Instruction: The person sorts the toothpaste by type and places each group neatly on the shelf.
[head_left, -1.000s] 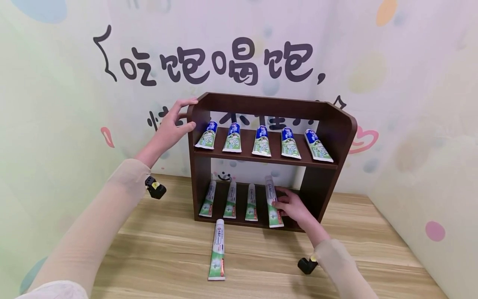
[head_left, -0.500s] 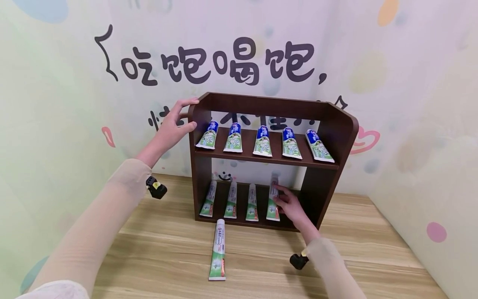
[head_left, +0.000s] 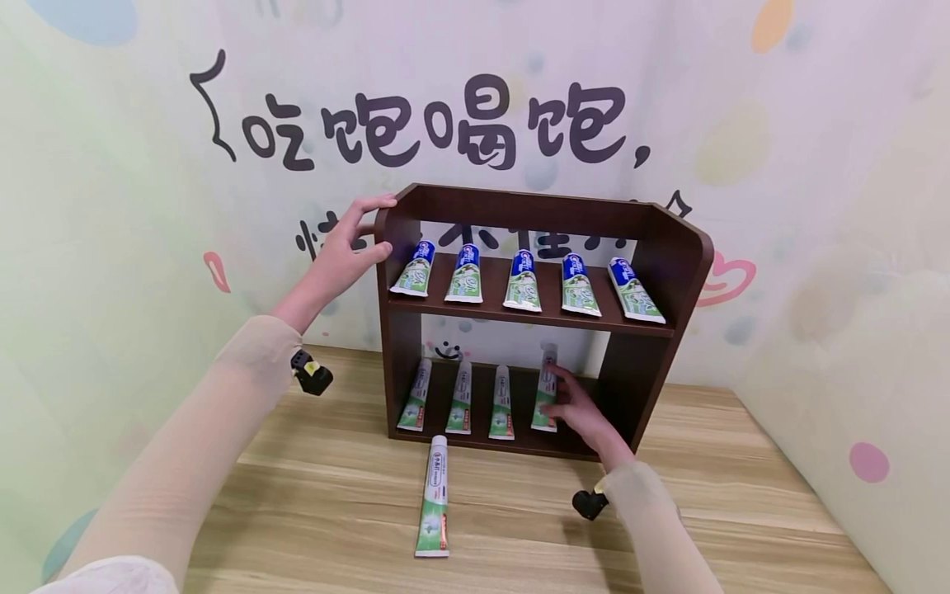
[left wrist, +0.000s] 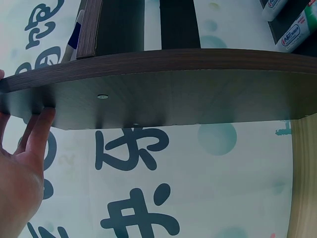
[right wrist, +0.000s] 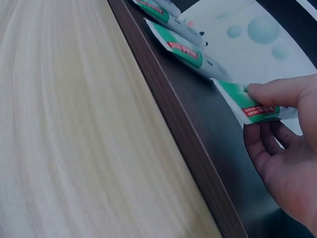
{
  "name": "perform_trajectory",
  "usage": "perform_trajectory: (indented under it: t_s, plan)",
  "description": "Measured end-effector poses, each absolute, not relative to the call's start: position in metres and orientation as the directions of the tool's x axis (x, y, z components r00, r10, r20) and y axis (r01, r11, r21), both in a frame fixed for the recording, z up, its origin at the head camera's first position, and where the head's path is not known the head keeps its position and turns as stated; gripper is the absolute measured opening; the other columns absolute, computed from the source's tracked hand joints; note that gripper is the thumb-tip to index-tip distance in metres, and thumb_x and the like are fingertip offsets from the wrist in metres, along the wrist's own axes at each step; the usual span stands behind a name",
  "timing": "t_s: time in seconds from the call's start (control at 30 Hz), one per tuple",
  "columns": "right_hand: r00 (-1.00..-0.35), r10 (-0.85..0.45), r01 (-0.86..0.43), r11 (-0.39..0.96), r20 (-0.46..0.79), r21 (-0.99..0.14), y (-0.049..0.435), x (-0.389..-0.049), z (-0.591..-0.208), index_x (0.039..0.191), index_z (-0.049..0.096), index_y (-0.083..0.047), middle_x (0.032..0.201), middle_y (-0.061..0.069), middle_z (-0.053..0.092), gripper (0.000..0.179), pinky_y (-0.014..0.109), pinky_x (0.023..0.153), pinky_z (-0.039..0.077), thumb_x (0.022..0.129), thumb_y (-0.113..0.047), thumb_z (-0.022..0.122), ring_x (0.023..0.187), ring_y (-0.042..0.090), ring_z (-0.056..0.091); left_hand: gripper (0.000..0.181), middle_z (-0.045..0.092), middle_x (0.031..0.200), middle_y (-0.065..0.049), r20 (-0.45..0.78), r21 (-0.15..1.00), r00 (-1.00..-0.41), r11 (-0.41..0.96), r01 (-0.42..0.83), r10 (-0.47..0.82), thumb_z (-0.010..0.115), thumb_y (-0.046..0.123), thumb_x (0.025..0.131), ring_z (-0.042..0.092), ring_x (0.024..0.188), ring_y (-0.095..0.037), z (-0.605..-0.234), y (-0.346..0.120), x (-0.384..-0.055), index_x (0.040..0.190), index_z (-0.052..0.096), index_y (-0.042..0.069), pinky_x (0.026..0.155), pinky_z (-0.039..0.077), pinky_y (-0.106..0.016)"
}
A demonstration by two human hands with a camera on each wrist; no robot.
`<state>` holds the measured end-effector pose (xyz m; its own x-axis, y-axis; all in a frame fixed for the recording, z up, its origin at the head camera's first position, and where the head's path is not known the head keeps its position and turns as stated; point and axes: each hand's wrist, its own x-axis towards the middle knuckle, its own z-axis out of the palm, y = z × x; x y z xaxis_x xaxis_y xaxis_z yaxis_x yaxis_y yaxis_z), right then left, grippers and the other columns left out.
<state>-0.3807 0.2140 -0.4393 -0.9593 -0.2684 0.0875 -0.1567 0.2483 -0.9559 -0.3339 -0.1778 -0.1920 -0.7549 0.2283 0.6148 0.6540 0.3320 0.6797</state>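
A dark brown two-tier shelf (head_left: 530, 202) stands on the table. At its upper left side my left hand (head_left: 345, 252) grips the side panel; in the left wrist view, fingers (left wrist: 39, 134) lie against the panel's outer face. My right hand (head_left: 586, 412) reaches into the lower tier and pinches a green-and-white toothpaste tube (head_left: 545, 404), thumb on top and fingers beneath the flat end in the right wrist view. Three similar tubes (head_left: 500, 404) lie to its left on that tier. Another green-and-white toothpaste tube (head_left: 433, 503) lies on the table before the shelf.
Several blue-and-green toothpaste tubes (head_left: 523, 280) lie in a row on the upper tier. The wood-grain table (head_left: 334, 495) reaches to a printed wall (head_left: 475, 49) close behind the shelf. Black wrist cameras (head_left: 310, 373) sit on both forearms.
The right hand has moved the pinched tube back, deeper into the lower tier, its flat end now behind the front edge. The left hand has stayed on the side panel.
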Motion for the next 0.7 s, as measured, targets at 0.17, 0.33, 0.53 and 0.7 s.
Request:
perform_trajectory:
  t_s: [0.17,0.33,0.53,0.7]
  plan:
    - [-0.95,-0.293,-0.203,0.317,0.108,-0.927,0.216,-0.381,-0.445,0.157,0.021,-0.013,0.14,0.03,0.04,0.085,0.032,0.083,0.051,0.086,0.006,0.063,0.117,0.037,0.052,0.054,0.031,0.162,-0.004,0.614,0.679,-0.755,0.335,0.653,0.229,0.055,0.003,0.093,0.051,0.127,-0.035,-0.192,-0.177,-0.333,0.145,0.041,0.01,0.084,0.051,-0.021]
    - [-0.944,-0.296,-0.265,0.415,0.146,-0.87,0.216,-0.379,-0.449,0.157,0.022,-0.012,0.133,0.031,0.046,0.087,0.032,0.081,0.053,0.085,0.005,0.067,0.109,0.035,0.056,0.054,0.031,0.162,-0.003,0.612,0.682,-0.758,0.334,0.651,0.226,0.055,0.003,0.093,0.051,0.127,-0.035,-0.191,-0.177,-0.333,0.145,0.041,0.01,0.084,0.051,-0.022]
    - [-0.945,-0.301,-0.265,0.488,0.125,-0.832,0.219,-0.377,-0.451,0.158,0.016,-0.009,0.129,0.03,0.05,0.091,0.033,0.081,0.051,0.085,0.002,0.07,0.106,0.033,0.055,0.054,0.031,0.162,-0.002,0.608,0.684,-0.761,0.338,0.647,0.225,0.055,0.003,0.093,0.051,0.127,-0.035,-0.192,-0.177,-0.332,0.145,0.041,0.011,0.085,0.051,-0.024]
    - [-0.952,-0.294,-0.237,0.514,0.091,-0.825,0.222,-0.372,-0.45,0.158,0.013,-0.006,0.133,0.033,0.049,0.094,0.041,0.087,0.05,0.085,-0.004,0.072,0.113,0.038,0.054,0.054,0.032,0.162,-0.001,0.609,0.684,-0.762,0.339,0.646,0.222,0.055,0.004,0.093,0.051,0.127,-0.034,-0.191,-0.177,-0.333,0.145,0.042,0.011,0.086,0.051,-0.024]
